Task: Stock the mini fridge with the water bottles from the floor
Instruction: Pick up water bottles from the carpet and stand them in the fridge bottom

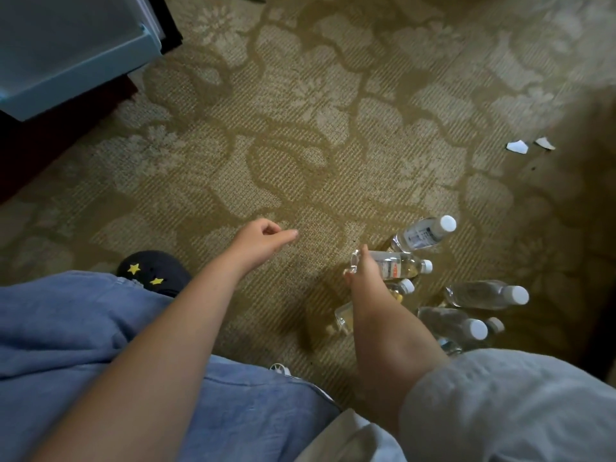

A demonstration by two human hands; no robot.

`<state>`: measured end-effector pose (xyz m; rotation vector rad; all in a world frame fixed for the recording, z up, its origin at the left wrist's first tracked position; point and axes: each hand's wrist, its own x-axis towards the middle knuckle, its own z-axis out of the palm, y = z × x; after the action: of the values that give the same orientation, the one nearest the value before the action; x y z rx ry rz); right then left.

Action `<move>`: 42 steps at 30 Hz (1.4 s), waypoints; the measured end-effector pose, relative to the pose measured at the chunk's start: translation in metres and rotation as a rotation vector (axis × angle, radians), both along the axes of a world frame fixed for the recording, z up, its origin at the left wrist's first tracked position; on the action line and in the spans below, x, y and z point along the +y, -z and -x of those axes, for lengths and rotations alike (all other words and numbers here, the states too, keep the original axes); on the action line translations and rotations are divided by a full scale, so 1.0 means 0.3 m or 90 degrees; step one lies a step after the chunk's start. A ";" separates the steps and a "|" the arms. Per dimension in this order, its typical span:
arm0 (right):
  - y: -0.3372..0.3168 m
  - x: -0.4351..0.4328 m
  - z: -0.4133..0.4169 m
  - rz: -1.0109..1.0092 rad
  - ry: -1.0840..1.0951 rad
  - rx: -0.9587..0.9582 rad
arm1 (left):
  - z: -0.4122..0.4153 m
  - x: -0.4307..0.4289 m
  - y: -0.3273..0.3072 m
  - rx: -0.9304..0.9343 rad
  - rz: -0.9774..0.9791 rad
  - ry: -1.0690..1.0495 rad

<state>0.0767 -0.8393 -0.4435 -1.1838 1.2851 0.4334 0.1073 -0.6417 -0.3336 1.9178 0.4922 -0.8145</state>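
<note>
Several water bottles [486, 295] lie in a bunch on the carpet floor [300, 128] at the right, the right hand [365, 266] wraps around 1 bottle [400, 265] there, the left hand [263, 240] hangs loose holding nothing, and the mini fridge [66, 55] sits well apart at the top left.

olive floral carpet [300, 128], white-capped bottles [423, 233] — yellow-starred slipper [153, 271]

Star-printed slipper [155, 271] — white scraps [517, 147]

Both bare forearms reaching forward and down, left hand [261, 240] loosely curled, right hand [365, 266] gripping 1 bottle [400, 265]
</note>
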 end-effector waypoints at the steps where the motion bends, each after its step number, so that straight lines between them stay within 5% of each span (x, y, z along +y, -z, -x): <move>1: -0.020 0.009 -0.005 -0.002 -0.029 -0.012 | -0.003 -0.002 -0.003 -0.002 0.002 -0.002; 10: -0.070 0.146 -0.063 -0.141 0.072 0.015 | -0.013 -0.014 -0.048 0.001 0.020 -0.046; 17: -0.157 0.337 -0.089 -0.294 -0.212 -0.091 | -0.026 0.057 -0.078 -0.023 0.041 -0.150; 28: -0.299 0.384 -0.147 -0.249 -0.712 -0.293 | -0.088 0.184 -0.129 -0.059 0.082 -0.347; 32: -0.290 0.394 -0.130 -0.265 -0.774 -0.269 | -0.078 0.174 -0.121 -0.076 -0.044 -0.361; 38: -0.234 0.282 -0.120 -0.330 -0.634 -0.226 | -0.064 0.146 -0.122 -0.126 -0.125 -0.346; 42: -0.156 0.148 -0.105 -0.094 -0.422 -0.132 | -0.048 0.115 -0.107 -0.112 -0.135 -0.271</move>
<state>0.1081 -0.7949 -0.3968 -1.4716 0.6463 0.8442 0.1216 -0.6071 -0.3014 1.9555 0.8679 -0.3245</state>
